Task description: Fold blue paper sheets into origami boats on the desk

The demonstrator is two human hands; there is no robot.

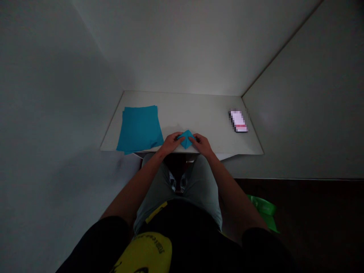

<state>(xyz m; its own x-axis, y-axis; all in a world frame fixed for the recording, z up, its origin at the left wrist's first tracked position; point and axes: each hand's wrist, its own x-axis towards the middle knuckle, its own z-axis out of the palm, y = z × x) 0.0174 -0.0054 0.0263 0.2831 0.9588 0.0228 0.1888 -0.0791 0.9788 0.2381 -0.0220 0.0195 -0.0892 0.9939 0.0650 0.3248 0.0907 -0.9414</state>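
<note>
A small piece of folded blue paper [187, 139], roughly diamond-shaped with a crease down its middle, is held at the front edge of the white table. My left hand [172, 142] grips its left side, thumb on top. On the opposite side my right hand [202, 144] pinches the right corner, its thumb also resting on the paper. The fingers beneath the paper are partly hidden. To the left of my left hand lies a stack of blue paper sheets [140, 128], slightly fanned and overhanging the front edge.
The white table [196, 110] meets walls at its back and sides. A phone [238, 121] with a lit, blurred screen lies near the right end. Below, on the dark floor at right, is a green plastic object [264, 208]. My legs are under the table's front edge.
</note>
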